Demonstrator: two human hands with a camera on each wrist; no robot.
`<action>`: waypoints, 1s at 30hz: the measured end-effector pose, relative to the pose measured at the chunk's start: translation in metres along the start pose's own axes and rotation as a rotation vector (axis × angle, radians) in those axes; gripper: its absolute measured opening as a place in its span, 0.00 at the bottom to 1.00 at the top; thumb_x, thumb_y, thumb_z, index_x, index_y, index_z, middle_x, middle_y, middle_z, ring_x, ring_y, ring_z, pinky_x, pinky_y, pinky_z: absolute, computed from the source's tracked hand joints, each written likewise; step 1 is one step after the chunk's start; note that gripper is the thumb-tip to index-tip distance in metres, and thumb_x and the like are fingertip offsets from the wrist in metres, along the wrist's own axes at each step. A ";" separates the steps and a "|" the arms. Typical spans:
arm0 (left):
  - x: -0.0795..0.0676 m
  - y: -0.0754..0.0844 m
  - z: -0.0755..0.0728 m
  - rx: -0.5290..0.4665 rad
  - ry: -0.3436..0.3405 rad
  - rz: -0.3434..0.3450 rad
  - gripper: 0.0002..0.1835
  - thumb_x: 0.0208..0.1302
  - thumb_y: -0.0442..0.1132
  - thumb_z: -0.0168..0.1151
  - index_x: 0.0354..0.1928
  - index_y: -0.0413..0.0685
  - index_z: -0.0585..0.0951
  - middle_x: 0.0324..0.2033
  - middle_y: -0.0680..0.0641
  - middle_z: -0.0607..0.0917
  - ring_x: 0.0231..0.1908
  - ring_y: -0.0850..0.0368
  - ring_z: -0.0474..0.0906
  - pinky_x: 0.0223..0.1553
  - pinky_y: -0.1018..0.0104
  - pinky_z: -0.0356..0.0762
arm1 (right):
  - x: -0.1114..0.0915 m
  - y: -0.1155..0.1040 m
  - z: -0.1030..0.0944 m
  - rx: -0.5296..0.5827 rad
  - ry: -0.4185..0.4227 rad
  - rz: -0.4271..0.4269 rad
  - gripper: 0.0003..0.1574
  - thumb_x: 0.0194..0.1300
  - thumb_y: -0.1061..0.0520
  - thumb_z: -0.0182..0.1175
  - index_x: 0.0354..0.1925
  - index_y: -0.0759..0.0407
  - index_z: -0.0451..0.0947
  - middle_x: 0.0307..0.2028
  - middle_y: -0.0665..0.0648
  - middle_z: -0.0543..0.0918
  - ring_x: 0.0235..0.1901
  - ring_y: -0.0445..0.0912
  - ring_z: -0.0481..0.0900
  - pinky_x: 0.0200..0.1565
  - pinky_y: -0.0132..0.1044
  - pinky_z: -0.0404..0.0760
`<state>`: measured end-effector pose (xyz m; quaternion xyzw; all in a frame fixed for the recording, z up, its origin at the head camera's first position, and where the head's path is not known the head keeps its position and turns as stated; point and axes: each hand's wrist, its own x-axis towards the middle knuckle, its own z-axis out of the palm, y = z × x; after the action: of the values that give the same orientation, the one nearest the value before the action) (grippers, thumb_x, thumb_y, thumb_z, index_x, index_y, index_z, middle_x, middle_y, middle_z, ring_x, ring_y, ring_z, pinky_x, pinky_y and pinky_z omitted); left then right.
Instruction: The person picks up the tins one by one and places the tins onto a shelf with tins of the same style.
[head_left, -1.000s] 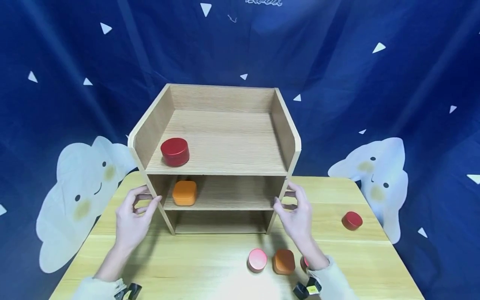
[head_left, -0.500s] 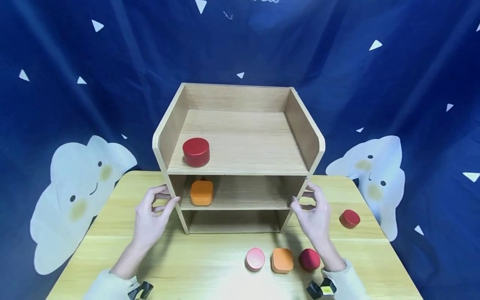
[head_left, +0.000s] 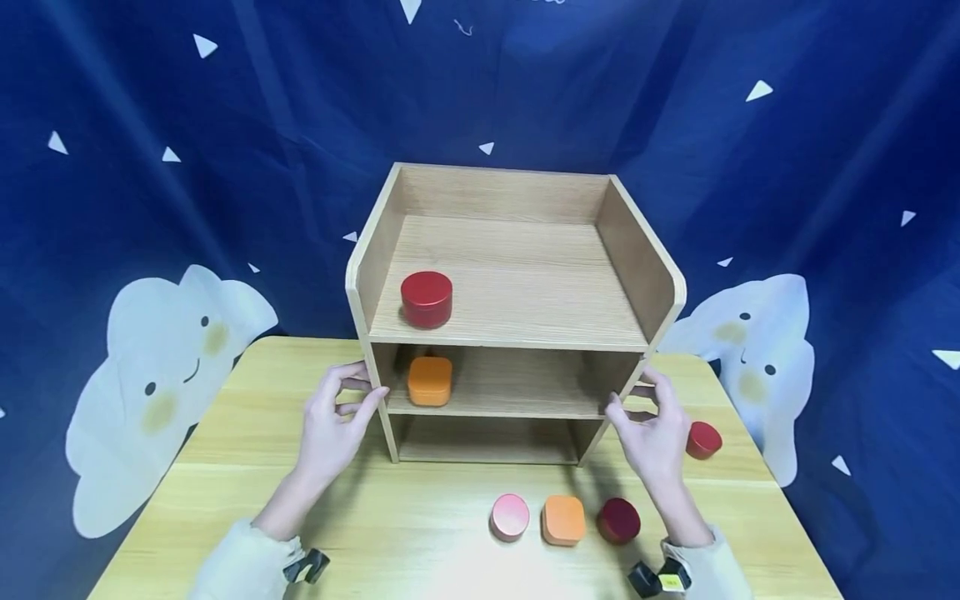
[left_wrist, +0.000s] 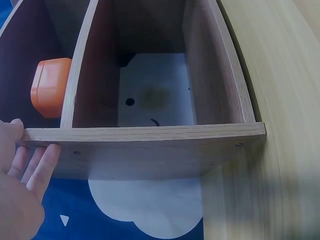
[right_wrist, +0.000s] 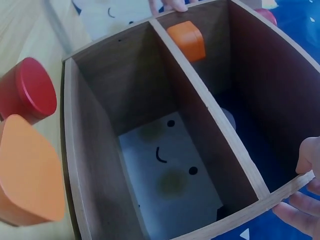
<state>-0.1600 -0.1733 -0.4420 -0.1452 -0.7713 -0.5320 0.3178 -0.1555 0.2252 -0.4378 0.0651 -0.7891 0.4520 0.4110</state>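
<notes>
A pale wooden shelf unit (head_left: pixel 517 275) with three levels stands on the table, gripped from both sides. My left hand (head_left: pixel 337 421) pinches its left side panel, thumb on the front edge and fingers along the outer face. On the right panel, my right hand (head_left: pixel 654 433) holds in the same way. A round red tin (head_left: pixel 427 300) sits at the front left of the top level. Below it, an orange rounded-square tin (head_left: pixel 430 382) rests at the left of the middle level; the left wrist view also shows this orange tin (left_wrist: pixel 51 87). The bottom level holds nothing visible.
In front of the unit stand a pink round tin (head_left: pixel 510 517), another orange tin (head_left: pixel 563 520) and a dark red tin (head_left: pixel 618 521). A red tin (head_left: pixel 703 440) lies right of my right hand on the wooden table (head_left: pixel 187 500). A blue curtain (head_left: pixel 480 83) hangs behind.
The shelf unit has slid to the right across the table with both my hands holding it. The two tins on it have moved along; the tins on the table stay in place.
</notes>
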 end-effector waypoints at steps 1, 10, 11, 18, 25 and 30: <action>0.000 0.001 0.001 -0.002 -0.001 -0.004 0.21 0.58 0.19 0.73 0.53 0.31 0.80 0.42 0.48 0.85 0.42 0.78 0.81 0.35 0.83 0.89 | 0.001 0.000 -0.001 -0.006 -0.002 -0.002 0.31 0.48 0.77 0.70 0.54 0.69 0.82 0.40 0.66 0.88 0.38 0.17 0.80 0.30 0.11 0.82; 0.000 0.005 0.013 -0.008 -0.017 0.006 0.20 0.60 0.21 0.73 0.54 0.32 0.80 0.43 0.39 0.85 0.42 0.77 0.80 0.35 0.81 0.90 | 0.005 0.004 -0.012 -0.027 -0.004 -0.002 0.29 0.48 0.77 0.69 0.52 0.70 0.82 0.38 0.65 0.88 0.38 0.16 0.80 0.29 0.12 0.84; 0.000 0.006 0.014 -0.008 -0.016 0.005 0.20 0.60 0.21 0.73 0.54 0.32 0.80 0.43 0.39 0.85 0.42 0.77 0.80 0.35 0.81 0.90 | 0.006 0.005 -0.013 -0.029 -0.005 -0.006 0.29 0.48 0.77 0.69 0.52 0.71 0.81 0.38 0.65 0.88 0.38 0.17 0.80 0.29 0.13 0.84; 0.000 0.007 0.019 0.006 -0.027 -0.018 0.20 0.62 0.24 0.73 0.55 0.33 0.80 0.43 0.39 0.86 0.42 0.77 0.79 0.35 0.81 0.90 | 0.007 0.011 -0.016 -0.033 -0.011 -0.015 0.29 0.48 0.77 0.68 0.52 0.72 0.81 0.40 0.66 0.87 0.38 0.16 0.79 0.31 0.11 0.83; -0.001 0.009 0.020 -0.001 -0.027 -0.025 0.20 0.62 0.24 0.73 0.55 0.33 0.80 0.44 0.39 0.86 0.42 0.77 0.79 0.37 0.82 0.90 | 0.008 0.012 -0.016 -0.020 -0.008 -0.032 0.29 0.49 0.78 0.66 0.53 0.75 0.80 0.40 0.68 0.85 0.39 0.18 0.79 0.33 0.10 0.83; -0.001 0.012 0.020 -0.009 -0.029 -0.008 0.20 0.62 0.23 0.72 0.55 0.32 0.80 0.44 0.38 0.85 0.43 0.76 0.79 0.37 0.80 0.90 | 0.009 0.012 -0.023 -0.029 -0.081 -0.027 0.29 0.53 0.75 0.68 0.56 0.72 0.79 0.43 0.65 0.86 0.40 0.19 0.80 0.36 0.11 0.85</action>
<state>-0.1592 -0.1506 -0.4389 -0.1514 -0.7739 -0.5346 0.3039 -0.1535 0.2521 -0.4329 0.0879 -0.8105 0.4318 0.3859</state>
